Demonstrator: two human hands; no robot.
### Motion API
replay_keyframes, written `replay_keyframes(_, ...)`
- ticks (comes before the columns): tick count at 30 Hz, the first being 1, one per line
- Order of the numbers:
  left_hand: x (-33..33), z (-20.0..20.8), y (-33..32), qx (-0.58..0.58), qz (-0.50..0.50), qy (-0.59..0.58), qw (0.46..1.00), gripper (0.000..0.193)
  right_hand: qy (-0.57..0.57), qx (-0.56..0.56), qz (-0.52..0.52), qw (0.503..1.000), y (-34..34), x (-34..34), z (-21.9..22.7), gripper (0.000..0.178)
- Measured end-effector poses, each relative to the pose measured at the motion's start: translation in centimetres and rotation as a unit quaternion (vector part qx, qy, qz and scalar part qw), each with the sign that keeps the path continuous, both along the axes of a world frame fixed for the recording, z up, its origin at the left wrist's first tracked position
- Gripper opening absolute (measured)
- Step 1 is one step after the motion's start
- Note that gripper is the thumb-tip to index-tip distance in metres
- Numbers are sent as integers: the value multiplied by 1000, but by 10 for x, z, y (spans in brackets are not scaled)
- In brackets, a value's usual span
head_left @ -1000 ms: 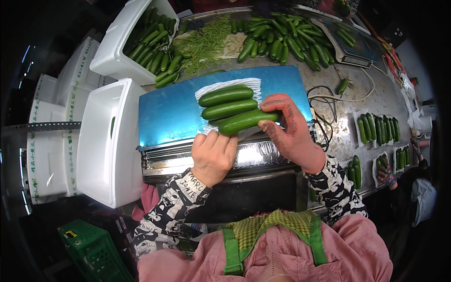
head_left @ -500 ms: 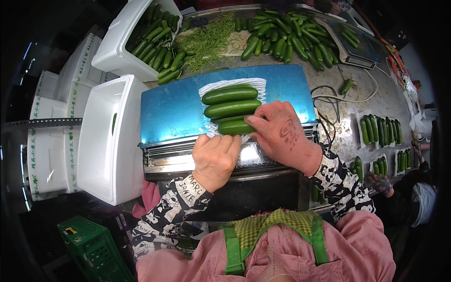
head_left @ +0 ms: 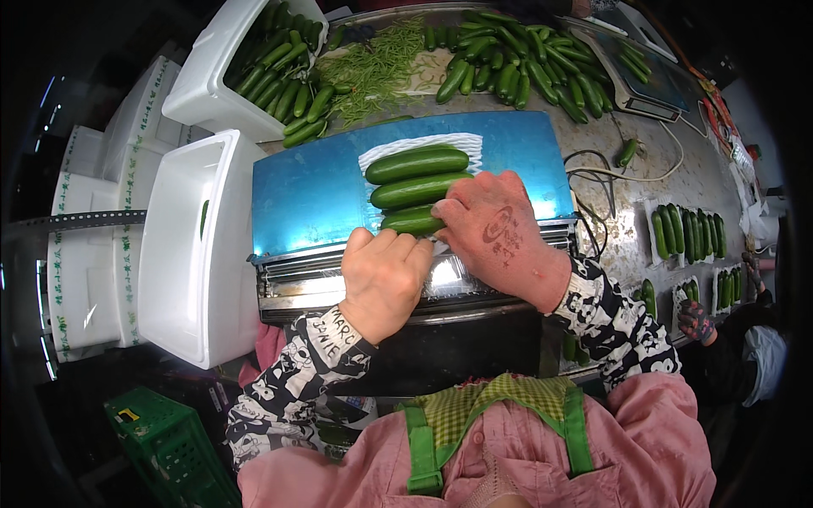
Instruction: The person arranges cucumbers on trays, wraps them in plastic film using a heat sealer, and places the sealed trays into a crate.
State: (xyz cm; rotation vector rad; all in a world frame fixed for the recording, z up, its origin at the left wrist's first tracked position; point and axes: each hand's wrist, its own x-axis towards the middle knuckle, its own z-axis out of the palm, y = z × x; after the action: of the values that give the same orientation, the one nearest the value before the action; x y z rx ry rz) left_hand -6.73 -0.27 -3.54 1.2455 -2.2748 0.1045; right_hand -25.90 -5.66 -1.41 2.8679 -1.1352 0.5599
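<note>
Green cucumbers (head_left: 417, 164) lie side by side on a white, wavy net-like pad (head_left: 423, 146), across the blue top plate (head_left: 305, 182) of a wrapping machine. At the pad's near edge my bare left hand (head_left: 383, 275) is closed, knuckles up, just in front of the nearest cucumber. My right hand (head_left: 500, 240), in a pink glove, pinches beside it, its fingertips against the right end of that cucumber. A sliver of white shows between the hands. What the fingers grip is hidden under them. Shiny clear film lies over the machine's metal front, below my hands.
An empty-looking white foam box (head_left: 178, 245) stands left, with a fuller cucumber box (head_left: 190, 102) behind. Green beans (head_left: 373, 72) and a cucumber heap (head_left: 525, 68) lie at the back, near a scale (head_left: 631, 76). Packed cucumbers (head_left: 690, 234) and another person's gloved hand (head_left: 696, 322) are at right.
Both hands have moved slightly away from me, toward the cucumbers. The nearest cucumbers have shifted back, and my right hand now covers more of their right ends.
</note>
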Motion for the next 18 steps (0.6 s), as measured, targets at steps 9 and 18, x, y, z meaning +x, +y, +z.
replay_keyframes(9, 7, 5, -6, 46, -26, 24, 998, 23, 19, -5, 17, 1000, -1, 3, 0, 22)
replay_keyframes(18, 29, 12, 10, 35, -51, 31, 998, 31, -94, 24, -36, 995, 22, -68, 29, 36)
